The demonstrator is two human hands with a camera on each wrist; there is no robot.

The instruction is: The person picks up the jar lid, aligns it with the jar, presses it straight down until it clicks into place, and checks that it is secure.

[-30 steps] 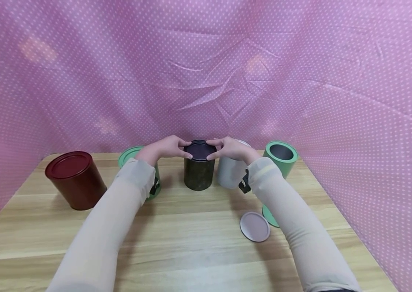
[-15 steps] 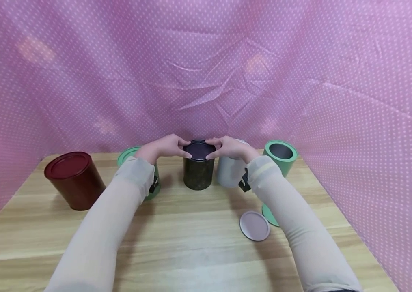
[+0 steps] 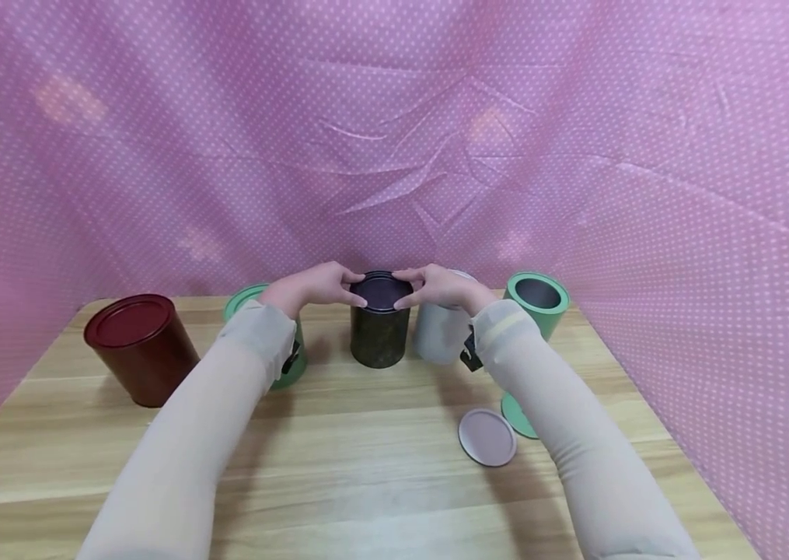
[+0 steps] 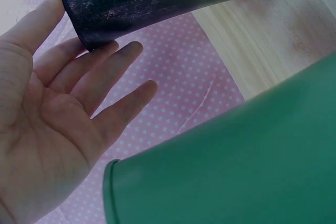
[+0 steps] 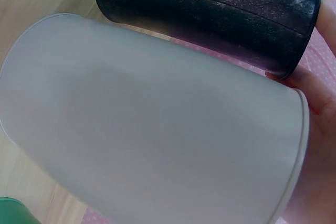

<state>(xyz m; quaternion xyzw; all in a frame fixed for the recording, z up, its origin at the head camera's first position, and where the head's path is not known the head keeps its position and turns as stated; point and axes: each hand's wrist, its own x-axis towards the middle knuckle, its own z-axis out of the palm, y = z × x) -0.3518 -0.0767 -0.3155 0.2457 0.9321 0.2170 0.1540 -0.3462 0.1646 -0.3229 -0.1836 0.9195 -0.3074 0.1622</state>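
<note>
A black, mottled cylindrical can (image 3: 378, 338) stands upright at the back middle of the table, its dark recessed top (image 3: 382, 293) inside the rim. From the left, my left hand (image 3: 320, 284) holds that rim between thumb and fingers; its other fingers spread loosely in the left wrist view. My right hand (image 3: 441, 285) grips the opposite side of the rim the same way. Close beside the right hand is a white can (image 3: 438, 334), which fills much of the right wrist view and partly hides that hand. Below the left wrist stands a green can (image 4: 226, 156), partly covered by the sleeve.
A dark red lidded can (image 3: 145, 354) stands at the left. At the back right is an open green can (image 3: 539, 299). A pale pinkish lid (image 3: 487, 437) and a green lid (image 3: 518, 416) lie on the wooden table (image 3: 338, 482). Pink dotted cloth (image 3: 394, 140) hangs behind.
</note>
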